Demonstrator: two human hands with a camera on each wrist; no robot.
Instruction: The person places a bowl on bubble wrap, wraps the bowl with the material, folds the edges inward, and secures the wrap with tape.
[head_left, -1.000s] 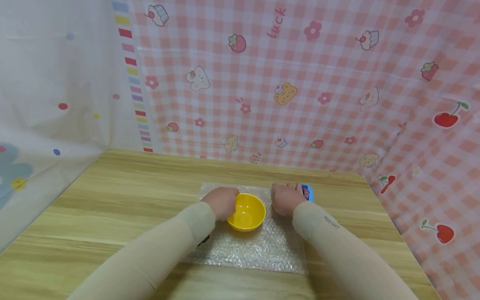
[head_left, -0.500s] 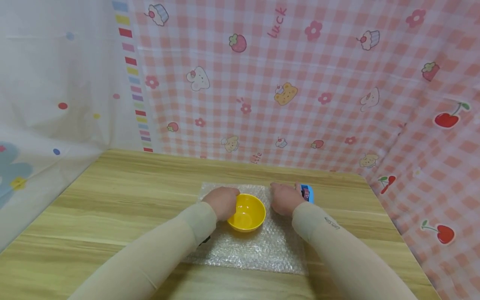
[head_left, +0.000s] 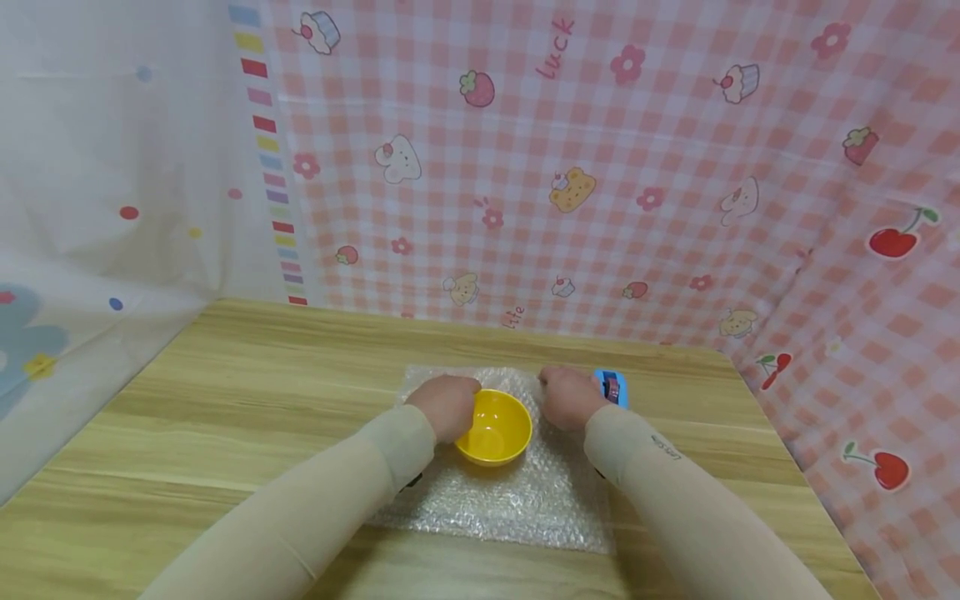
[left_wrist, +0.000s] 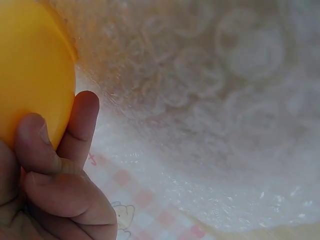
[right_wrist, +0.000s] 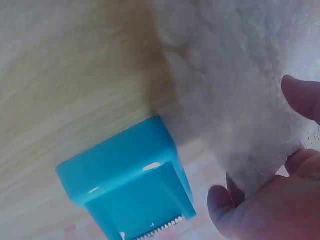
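Note:
A yellow bowl (head_left: 495,433) stands on a sheet of clear bubble wrap (head_left: 525,508) on the table. My left hand (head_left: 447,407) pinches the bowl's left side; in the left wrist view, thumb and fingers meet at the yellow wall (left_wrist: 32,65). At the sheet's far right corner, my right hand (head_left: 567,398) has its fingers curled. The right wrist view has those fingers at the edge of the bubble wrap (right_wrist: 235,115), gripping its corner, with the thumb on the sheet's other side. Just right of this hand sits a blue tape dispenser (head_left: 613,388), its toothed cutter visible from the right wrist.
The wood-grain table (head_left: 247,417) extends left and right of the sheet. A pink checked cloth (head_left: 510,150) hangs behind and at the right, and a pale cloth (head_left: 112,150) hangs at the left.
My right hand's fingers, spread towards the tape dispenser a second ago, have drawn in and curled at the sheet's corner. More of the dispenser shows. The left hand and bowl stay put.

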